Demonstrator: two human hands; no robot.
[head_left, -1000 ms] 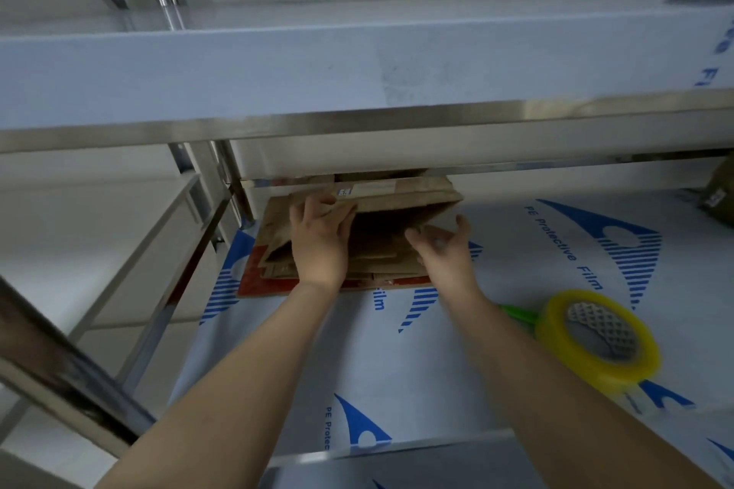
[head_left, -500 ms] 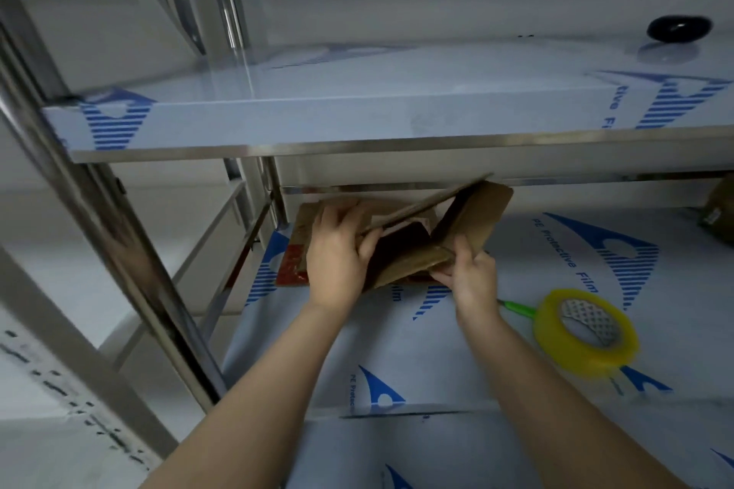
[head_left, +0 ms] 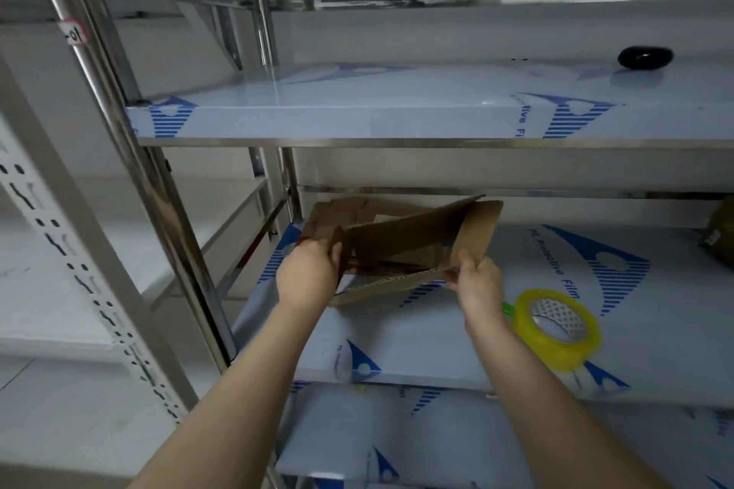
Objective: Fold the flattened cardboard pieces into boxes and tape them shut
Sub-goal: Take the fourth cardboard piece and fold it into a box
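A partly opened cardboard piece [head_left: 401, 246] is held just above the middle shelf [head_left: 437, 349] of a steel rack, its panels standing apart in a slanted tube with the open side facing the person. The left hand [head_left: 308, 274], at nine o'clock of the piece, grips its left end flap, fingers [head_left: 335, 254] curled round the edge. The right hand [head_left: 478, 286], at four o'clock of the piece, pinches the near right corner where the bottom panel meets the upright right flap. Behind the piece, toward eleven o'clock, a stack of flattened cardboard [head_left: 341, 210] lies on the same shelf against the back rail. A roll of yellow tape [head_left: 556, 333] lies flat on the shelf at four o'clock of the right hand, near the wrist but apart from it, with a green handle [head_left: 507, 308] showing just beside the forearm. On the upper shelf [head_left: 397, 119], at one o'clock, sits a small black object [head_left: 645, 58]. A brown item [head_left: 719, 234], cut off by the frame, sits at three o'clock.
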